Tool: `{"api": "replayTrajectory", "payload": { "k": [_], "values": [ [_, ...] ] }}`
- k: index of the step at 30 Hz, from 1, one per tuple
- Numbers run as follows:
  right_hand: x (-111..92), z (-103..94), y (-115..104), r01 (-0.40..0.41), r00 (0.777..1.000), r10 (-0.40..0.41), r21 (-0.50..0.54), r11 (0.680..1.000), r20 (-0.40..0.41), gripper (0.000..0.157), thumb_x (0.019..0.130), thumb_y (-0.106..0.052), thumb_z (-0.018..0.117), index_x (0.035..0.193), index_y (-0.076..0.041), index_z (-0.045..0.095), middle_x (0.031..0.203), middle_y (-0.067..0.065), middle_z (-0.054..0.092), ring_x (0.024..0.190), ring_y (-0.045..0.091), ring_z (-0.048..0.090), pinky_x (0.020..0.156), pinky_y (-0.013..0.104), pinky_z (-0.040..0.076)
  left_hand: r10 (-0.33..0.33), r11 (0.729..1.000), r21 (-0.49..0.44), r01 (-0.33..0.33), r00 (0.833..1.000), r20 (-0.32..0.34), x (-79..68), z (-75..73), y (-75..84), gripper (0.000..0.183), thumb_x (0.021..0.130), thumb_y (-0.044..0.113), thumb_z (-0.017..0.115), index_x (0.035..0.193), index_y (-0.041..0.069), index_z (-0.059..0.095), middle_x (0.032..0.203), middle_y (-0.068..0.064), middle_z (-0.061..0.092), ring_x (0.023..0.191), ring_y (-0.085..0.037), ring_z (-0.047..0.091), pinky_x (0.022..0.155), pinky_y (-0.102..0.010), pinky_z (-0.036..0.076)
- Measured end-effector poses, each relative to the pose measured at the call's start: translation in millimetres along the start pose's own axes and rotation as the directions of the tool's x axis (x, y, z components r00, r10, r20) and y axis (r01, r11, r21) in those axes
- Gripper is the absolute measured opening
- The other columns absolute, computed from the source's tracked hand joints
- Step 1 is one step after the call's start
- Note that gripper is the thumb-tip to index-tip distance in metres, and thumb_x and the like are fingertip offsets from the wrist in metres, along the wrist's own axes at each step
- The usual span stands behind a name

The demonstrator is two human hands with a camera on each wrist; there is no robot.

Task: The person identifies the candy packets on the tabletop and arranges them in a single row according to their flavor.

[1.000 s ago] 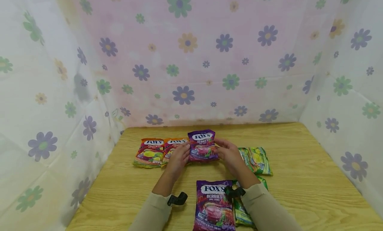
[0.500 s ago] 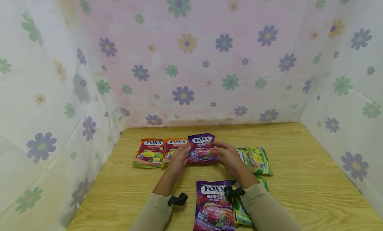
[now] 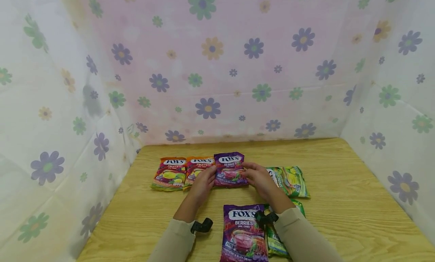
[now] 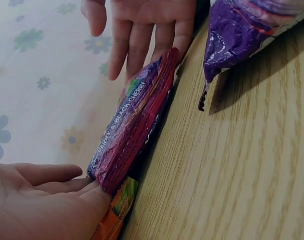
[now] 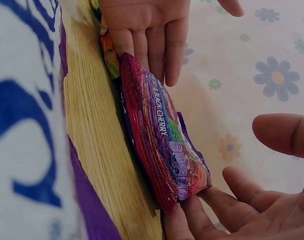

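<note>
A purple candy bag (image 3: 230,170) marked Berries lies at the back middle of the table, between both hands. My left hand (image 3: 204,182) touches its left end; in the left wrist view the left fingers (image 4: 52,186) are mostly straight against the bag's corner. At the opposite end is my right hand (image 3: 261,182), its fingertips (image 5: 191,209) at the bag's edge and the thumb held apart. An orange Fruits bag (image 3: 195,171) sits right beside the purple one, partly hidden by my left hand. Another orange bag (image 3: 170,174) is left of that.
A green candy bag (image 3: 293,182) lies to the right, partly behind my right hand. Nearer me are a larger-looking purple Berries bag (image 3: 242,233) and another green bag (image 3: 276,243), partly covered by the right forearm. Flowered cloth (image 3: 238,77) walls the wooden table (image 3: 346,201).
The purple bag between my hands has come down toward the table and now lies in line with the orange bags. Both hands have lowered slightly with it.
</note>
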State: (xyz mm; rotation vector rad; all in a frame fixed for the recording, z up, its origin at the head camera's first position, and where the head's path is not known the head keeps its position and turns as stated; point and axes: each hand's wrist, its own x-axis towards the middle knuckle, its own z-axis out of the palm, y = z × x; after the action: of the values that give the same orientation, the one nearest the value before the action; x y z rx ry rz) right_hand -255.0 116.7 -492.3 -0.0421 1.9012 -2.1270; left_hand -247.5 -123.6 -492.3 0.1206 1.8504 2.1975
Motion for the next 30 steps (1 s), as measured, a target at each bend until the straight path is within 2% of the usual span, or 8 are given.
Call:
{"api": "replayTrajectory", "payload": {
  "k": [9, 14, 18, 30],
  "values": [
    [1, 0.4, 3, -0.018, 1.000, 0.018, 0.027, 0.999, -0.020, 0.054, 0.102, -0.008, 0.055, 0.155, -0.001, 0.042, 0.162, 0.019, 0.038, 0.147, 0.037, 0.042, 0.124, 0.054, 0.033, -0.027, 1.000, 0.015, 0.027, 1.000, -0.010, -0.5, -1.0, -0.9, 0.092, 0.102, 0.059, 0.054, 0.161, -0.004, 0.024, 0.170, -0.019, 0.024, 0.159, -0.035, 0.021, 0.129, -0.048, 0.020],
    [1, -1.4, 3, -0.044, 0.992, 0.052, 0.069, 0.997, -0.116, 0.053, 0.101, -0.008, 0.055, 0.152, 0.003, 0.044, 0.157, 0.022, 0.044, 0.142, 0.037, 0.049, 0.118, 0.051, 0.042, -0.031, 0.999, 0.008, 0.031, 1.000, 0.000, -0.1, -2.7, -2.3, 0.094, 0.101, 0.061, 0.054, 0.162, -0.003, 0.023, 0.170, -0.019, 0.025, 0.159, -0.035, 0.022, 0.129, -0.048, 0.021],
    [0, -3.7, 2, -0.068, 0.981, 0.079, 0.070, 0.995, -0.179, 0.051, 0.100, -0.009, 0.054, 0.149, 0.004, 0.046, 0.152, 0.022, 0.049, 0.137, 0.037, 0.052, 0.116, 0.051, 0.045, -0.036, 0.999, 0.000, 0.036, 0.999, -0.003, 0.2, -2.9, -2.5, 0.092, 0.102, 0.059, 0.054, 0.161, -0.003, 0.023, 0.170, -0.019, 0.025, 0.158, -0.035, 0.023, 0.128, -0.048, 0.022],
    [-3, -14.0, -9, -0.119, 0.975, 0.117, 0.003, 0.993, -0.187, 0.054, 0.104, -0.014, 0.050, 0.153, 0.004, 0.041, 0.155, 0.025, 0.046, 0.141, 0.038, 0.050, 0.116, 0.051, 0.045, -0.036, 0.999, -0.026, 0.035, 0.998, -0.051, 2.8, -2.3, -3.7, 0.089, 0.101, 0.052, 0.059, 0.161, -0.003, 0.022, 0.170, -0.019, 0.024, 0.158, -0.036, 0.022, 0.129, -0.048, 0.021]
  ]
}}
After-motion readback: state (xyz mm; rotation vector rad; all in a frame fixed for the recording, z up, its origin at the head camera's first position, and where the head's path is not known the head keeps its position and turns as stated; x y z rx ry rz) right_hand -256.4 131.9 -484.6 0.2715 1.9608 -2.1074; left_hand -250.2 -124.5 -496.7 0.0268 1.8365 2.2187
